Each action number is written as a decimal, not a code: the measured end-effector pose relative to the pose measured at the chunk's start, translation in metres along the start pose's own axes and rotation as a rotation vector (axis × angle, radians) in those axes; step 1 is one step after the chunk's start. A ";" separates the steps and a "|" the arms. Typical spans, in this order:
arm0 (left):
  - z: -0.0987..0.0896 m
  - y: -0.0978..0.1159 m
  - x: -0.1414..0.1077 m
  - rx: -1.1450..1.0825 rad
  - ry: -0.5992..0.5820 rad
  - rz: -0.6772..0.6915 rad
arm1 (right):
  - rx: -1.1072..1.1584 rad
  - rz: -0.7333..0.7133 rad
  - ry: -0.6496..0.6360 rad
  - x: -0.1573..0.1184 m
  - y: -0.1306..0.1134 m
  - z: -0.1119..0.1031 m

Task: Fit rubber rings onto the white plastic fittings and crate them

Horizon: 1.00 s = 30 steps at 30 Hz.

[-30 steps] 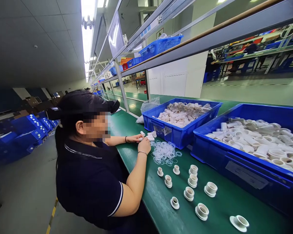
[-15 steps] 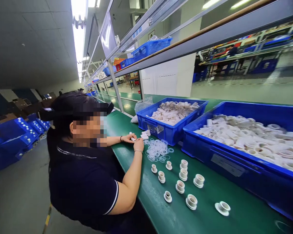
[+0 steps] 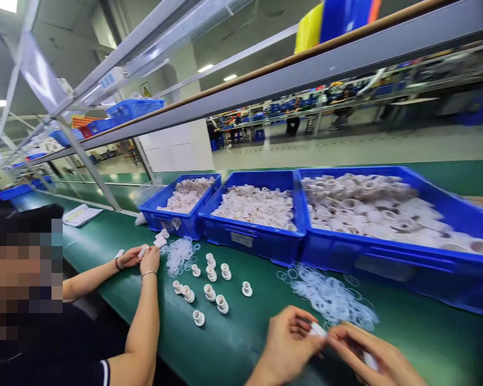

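Observation:
At the lower right, my left hand [image 3: 287,343] pinches a small white plastic fitting [image 3: 317,329] between thumb and fingers. My right hand [image 3: 376,351] meets it from the other side, its fingertips at the fitting's end. Inside the curled right fingers a second white plastic piece [image 3: 370,360] shows in part. Just beyond both hands lies a pile of thin translucent rings [image 3: 332,295] on the green table [image 3: 241,332]. Whether a ring is between my fingertips is too blurred to see.
Blue bins [image 3: 251,244] of white fittings line the table's far side. Several flanged white fittings [image 3: 209,292] stand left of my hands. A co-worker's hands [image 3: 145,257] hold a white piece at the left, beside another ring pile [image 3: 179,256]. A shelf rail [image 3: 241,99] crosses above.
The view has swung right, so the co-worker and bins appear further left. Both my hands, a third bin and the nearer ring pile have come into view.

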<state>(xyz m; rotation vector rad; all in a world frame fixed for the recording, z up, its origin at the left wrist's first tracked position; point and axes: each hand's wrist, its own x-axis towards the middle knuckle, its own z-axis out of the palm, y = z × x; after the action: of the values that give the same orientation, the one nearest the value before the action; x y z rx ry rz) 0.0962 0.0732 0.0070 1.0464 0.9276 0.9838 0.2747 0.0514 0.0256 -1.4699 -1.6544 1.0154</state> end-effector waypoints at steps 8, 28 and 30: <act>0.000 0.009 -0.005 -0.255 -0.151 -0.039 | 0.063 0.015 -0.018 -0.002 -0.022 -0.002; -0.043 0.032 -0.044 -0.366 -0.529 -0.017 | 0.396 0.185 -0.308 -0.005 -0.004 0.011; -0.068 0.076 -0.076 -0.194 -0.274 0.139 | 0.438 0.232 -0.141 -0.001 0.007 0.012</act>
<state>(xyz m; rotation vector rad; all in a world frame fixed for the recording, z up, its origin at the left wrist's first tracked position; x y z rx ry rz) -0.0041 0.0329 0.0745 1.0591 0.5304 0.9939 0.2675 0.0496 0.0144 -1.3314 -1.2607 1.5293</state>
